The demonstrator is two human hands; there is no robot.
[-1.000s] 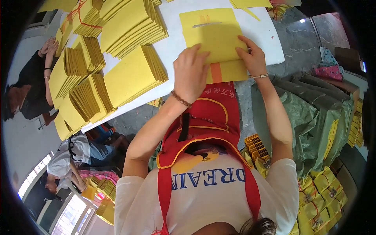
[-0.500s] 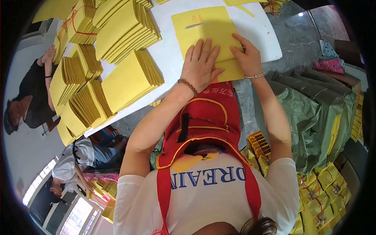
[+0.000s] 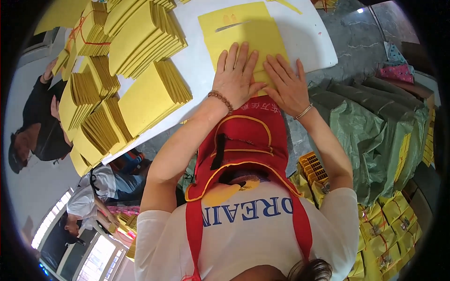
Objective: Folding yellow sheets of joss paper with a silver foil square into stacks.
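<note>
A yellow paper sheet (image 3: 243, 35) with a dark slit and small orange marks lies on the white tabletop (image 3: 307, 37), its near part folded at the table's front edge. My left hand (image 3: 236, 75) rests flat on the sheet's near left part, fingers stretched forward. Beside it my right hand (image 3: 287, 86) lies flat on the near right part, its fingers spread and pointing up and left. The thumbs are close together over the folded part. Neither hand grips anything. What lies beneath the palms is hidden.
Stacks of folded yellow paper (image 3: 150, 93) cover the table's left side, one bundle tied with red string (image 3: 91, 35). Green plastic sacks (image 3: 361, 136) stand at the right, with tied yellow bundles (image 3: 389, 234) below. Two other people (image 3: 89, 196) work at the left.
My right hand has moved from the sheet's right edge inward and nearer, now flat beside my left hand. My left hand stays on the sheet, shifted slightly.
</note>
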